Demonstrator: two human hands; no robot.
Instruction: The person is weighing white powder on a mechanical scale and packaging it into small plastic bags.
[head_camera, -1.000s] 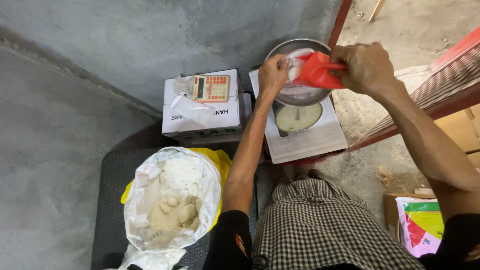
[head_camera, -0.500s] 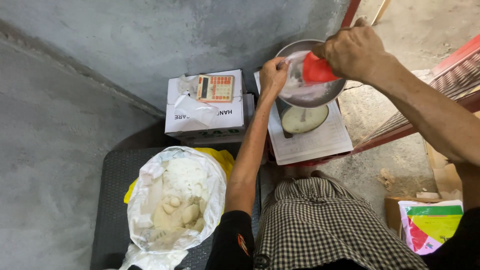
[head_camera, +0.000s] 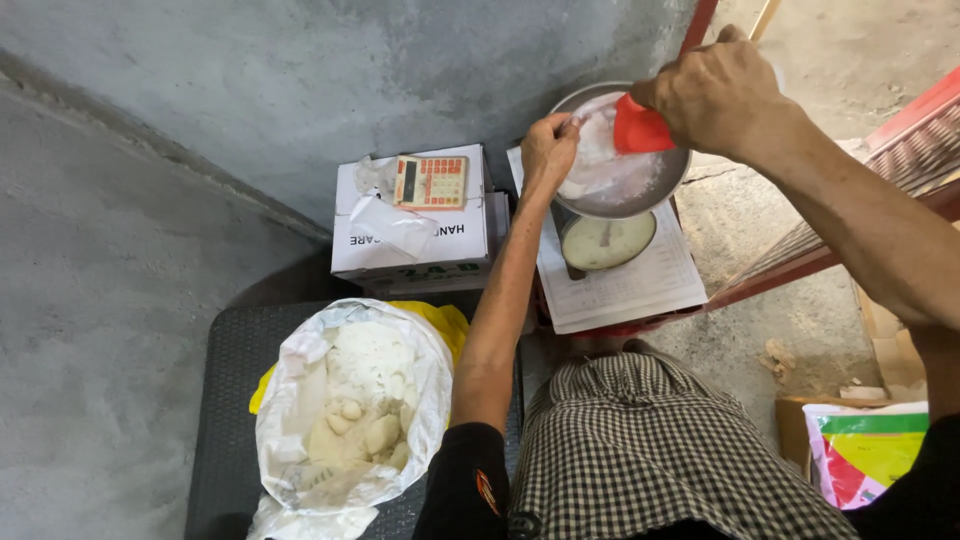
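My left hand (head_camera: 547, 150) pinches the rim of a clear plastic bag (head_camera: 600, 150) that lies in the round metal pan (head_camera: 660, 185) of a dial scale (head_camera: 605, 240). The bag holds white powder. My right hand (head_camera: 715, 95) grips a red scoop (head_camera: 640, 128), tilted with its mouth in the bag's opening. Lower left, an open white sack (head_camera: 345, 405) with a yellow liner holds white powder and pale lumps.
A white cardboard box (head_camera: 415, 225) with an orange calculator (head_camera: 430, 180) on it stands left of the scale, against a grey concrete wall. The sack rests on a dark mat (head_camera: 225, 400). A red metal frame (head_camera: 900, 140) and a colourful packet (head_camera: 865, 450) are on the right.
The right hand has brought the red scoop left and down into the bag's opening. The left hand keeps its hold on the bag's rim.
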